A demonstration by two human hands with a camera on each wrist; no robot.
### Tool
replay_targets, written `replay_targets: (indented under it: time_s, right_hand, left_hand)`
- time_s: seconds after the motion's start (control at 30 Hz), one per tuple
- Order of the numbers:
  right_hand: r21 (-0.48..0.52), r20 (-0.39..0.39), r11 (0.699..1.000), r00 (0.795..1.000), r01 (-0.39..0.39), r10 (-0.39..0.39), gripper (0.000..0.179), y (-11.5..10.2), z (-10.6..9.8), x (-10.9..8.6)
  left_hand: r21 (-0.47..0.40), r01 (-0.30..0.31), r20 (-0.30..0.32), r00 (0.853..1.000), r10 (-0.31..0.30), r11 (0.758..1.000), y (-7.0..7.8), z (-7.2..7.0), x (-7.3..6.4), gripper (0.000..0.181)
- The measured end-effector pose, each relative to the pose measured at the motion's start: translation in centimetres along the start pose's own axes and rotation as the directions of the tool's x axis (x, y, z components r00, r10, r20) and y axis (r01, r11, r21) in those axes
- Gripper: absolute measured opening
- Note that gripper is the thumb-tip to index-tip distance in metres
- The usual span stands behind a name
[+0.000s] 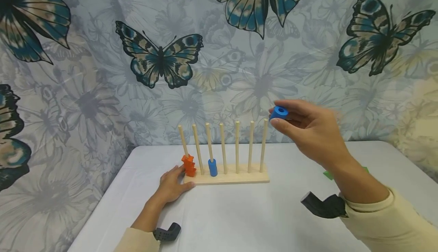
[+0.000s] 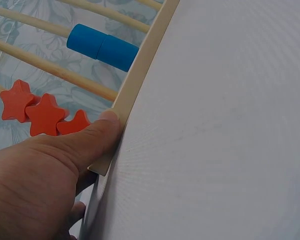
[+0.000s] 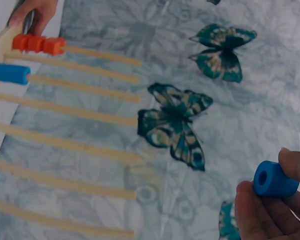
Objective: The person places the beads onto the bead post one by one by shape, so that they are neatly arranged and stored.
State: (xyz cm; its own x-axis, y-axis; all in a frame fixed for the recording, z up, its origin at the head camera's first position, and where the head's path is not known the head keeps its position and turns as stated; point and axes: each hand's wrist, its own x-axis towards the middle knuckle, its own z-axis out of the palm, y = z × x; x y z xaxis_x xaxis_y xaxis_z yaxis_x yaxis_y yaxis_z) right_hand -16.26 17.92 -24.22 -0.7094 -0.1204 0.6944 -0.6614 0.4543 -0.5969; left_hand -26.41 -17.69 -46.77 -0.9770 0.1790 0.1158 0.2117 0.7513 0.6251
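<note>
A wooden peg stand with several upright pegs sits on the white table. My left hand holds its left end, thumb on the base's front edge and other fingers behind. Three orange star beads are stacked on the leftmost peg. Two blue cylinder beads sit on the third peg from the left. Up by the top of the rightmost peg, my right hand pinches another blue cylinder bead between thumb and fingers. That bead is apart from the peg, and its hole shows.
Green pieces lie on the table at the right, partly hidden behind my right forearm. A butterfly-patterned cloth hangs behind the table. Each wrist wears a dark camera mount.
</note>
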Motion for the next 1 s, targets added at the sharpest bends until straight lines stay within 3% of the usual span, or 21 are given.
replay_targets:
  time_s: [0.2,0.53,0.8,1.0]
  right_hand:
    - [0.058,0.059,0.998,0.998,0.0,-0.004,0.035,0.2,3.0,2.0]
    - [0.19,0.141,0.978,0.988,-0.083,0.057,0.036,1.3,8.3,4.9]
    - [0.151,0.155,0.981,0.983,-0.12,0.096,0.035,2.4,12.0,5.9]
    - [0.099,0.172,0.986,0.978,-0.133,0.114,0.035,2.9,14.0,6.2]
  left_hand:
    - [0.01,-0.004,-0.002,1.0,0.004,1.0,0.2,-0.2,0.0,0.079]
    - [0.005,-0.009,-0.001,1.0,0.009,1.0,0.0,-0.4,-0.1,0.078]
    - [-0.009,0.008,0.012,1.0,-0.008,1.0,0.1,-0.2,-0.2,0.079]
    - [-0.018,-0.011,0.009,1.0,0.011,1.0,0.3,-0.2,-0.2,0.078]
